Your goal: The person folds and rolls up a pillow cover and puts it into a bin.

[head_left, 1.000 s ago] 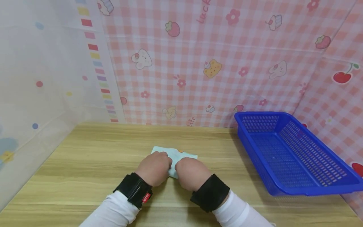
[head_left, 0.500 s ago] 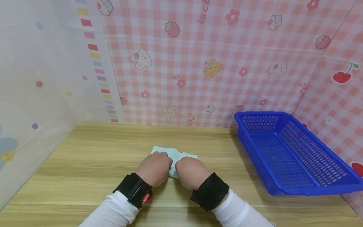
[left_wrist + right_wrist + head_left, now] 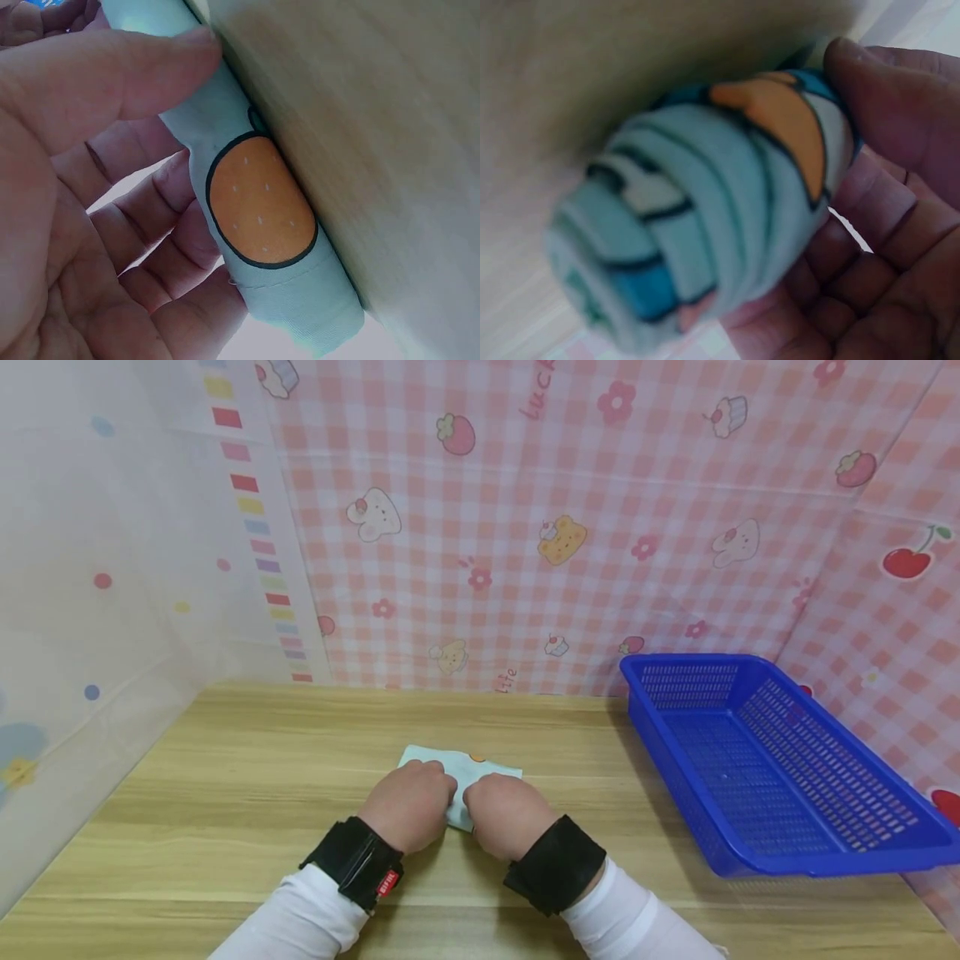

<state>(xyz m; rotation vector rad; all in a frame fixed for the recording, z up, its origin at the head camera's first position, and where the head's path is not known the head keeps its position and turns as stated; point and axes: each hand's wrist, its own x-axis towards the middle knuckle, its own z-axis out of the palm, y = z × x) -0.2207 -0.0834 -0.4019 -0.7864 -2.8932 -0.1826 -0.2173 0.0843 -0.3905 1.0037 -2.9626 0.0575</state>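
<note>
A pale mint-green cloth [image 3: 459, 766] lies across the middle of the wooden table, mostly covered by the two hands. My left hand [image 3: 411, 805] holds its left part. In the left wrist view the thumb presses on the rolled cloth [image 3: 262, 202], beside an orange print, and the other fingers sit behind the roll. The right hand [image 3: 510, 820] grips the right part. Seen from the right wrist, the cloth [image 3: 705, 202] is wound in several layers, with blue and orange printing, between thumb and fingers. Knuckles of both hands face up, a small gap apart.
A blue plastic basket [image 3: 720, 760] with mesh walls stands at the right. Behind the table [image 3: 300, 735] hangs a pink checked cloth backdrop [image 3: 495, 527], and a white one [image 3: 135, 635] closes off the left side. Both wrists wear black straps [image 3: 356, 862].
</note>
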